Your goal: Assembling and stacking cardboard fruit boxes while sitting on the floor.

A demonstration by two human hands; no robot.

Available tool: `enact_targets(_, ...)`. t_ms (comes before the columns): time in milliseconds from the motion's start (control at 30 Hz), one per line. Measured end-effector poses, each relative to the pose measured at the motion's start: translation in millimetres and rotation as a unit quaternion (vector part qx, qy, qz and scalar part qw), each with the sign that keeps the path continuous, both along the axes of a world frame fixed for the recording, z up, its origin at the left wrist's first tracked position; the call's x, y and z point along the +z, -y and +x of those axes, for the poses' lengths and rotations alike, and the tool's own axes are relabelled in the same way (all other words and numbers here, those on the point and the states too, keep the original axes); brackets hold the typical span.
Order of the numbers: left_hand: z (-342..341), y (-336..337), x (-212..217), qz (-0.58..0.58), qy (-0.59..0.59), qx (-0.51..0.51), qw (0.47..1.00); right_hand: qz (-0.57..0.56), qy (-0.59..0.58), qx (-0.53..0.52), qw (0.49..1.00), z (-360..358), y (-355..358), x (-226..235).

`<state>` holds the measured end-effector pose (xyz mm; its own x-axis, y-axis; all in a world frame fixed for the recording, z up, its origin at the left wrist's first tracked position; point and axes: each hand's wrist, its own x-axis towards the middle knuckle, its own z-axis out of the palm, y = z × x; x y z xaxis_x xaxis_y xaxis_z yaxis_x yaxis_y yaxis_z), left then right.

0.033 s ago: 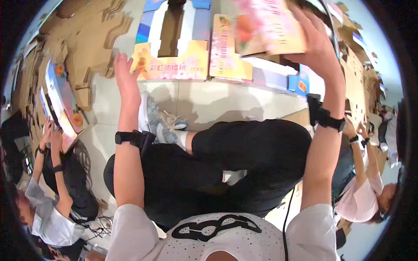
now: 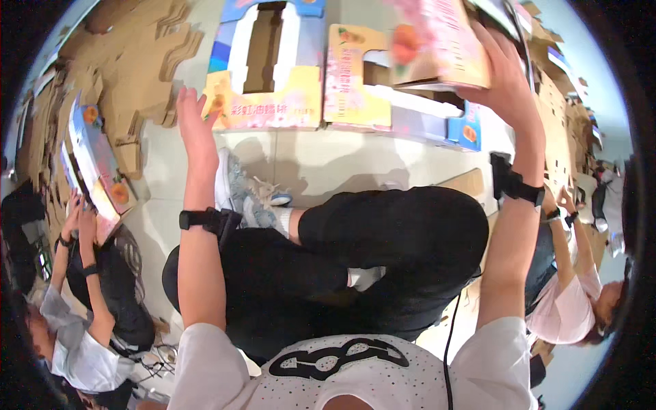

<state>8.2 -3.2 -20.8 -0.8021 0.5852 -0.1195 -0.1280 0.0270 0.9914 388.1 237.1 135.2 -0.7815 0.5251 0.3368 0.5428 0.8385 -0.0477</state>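
Note:
My right hand (image 2: pixel 509 82) grips the right side of a fruit gift carton (image 2: pixel 441 48), pink and yellow with a printed orange fruit. This carton is tilted, slightly blurred, and cut off by the upper edge of the view. Below it lies a second printed carton (image 2: pixel 355 89) with a cut-out, partly covered by the held one. To its left is a third carton (image 2: pixel 294 85), yellow at the front and blue at the sides, with a long opening on top. Beside that carton's left front corner is my left hand (image 2: pixel 197 130), empty, its fingers stretched out and apart.
Flat brown cardboard sheets (image 2: pixel 130 55) spread over the floor at the far left. A co-worker on the left handles another printed carton (image 2: pixel 102 160). A second co-worker (image 2: pixel 570 301) sits at the right, close to my right arm. A black cable (image 2: pixel 449 355) hangs beside my lap.
My right hand and the carton in it have shifted slightly to the right. My left hand has moved a little left.

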Motion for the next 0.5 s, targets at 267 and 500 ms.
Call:
enact_targets(267,15.6,-13.6,0.8,-0.011,-0.012,-0.084,0.996,-0.097,-0.008,-0.395,0.913,196.8,-27.1,-24.0)
enact_targets(500,14.2,-5.0,0.8,-0.049,-0.022,-0.067,0.996,-0.015,0.080,-0.517,0.852,163.4,-82.0,-71.1)
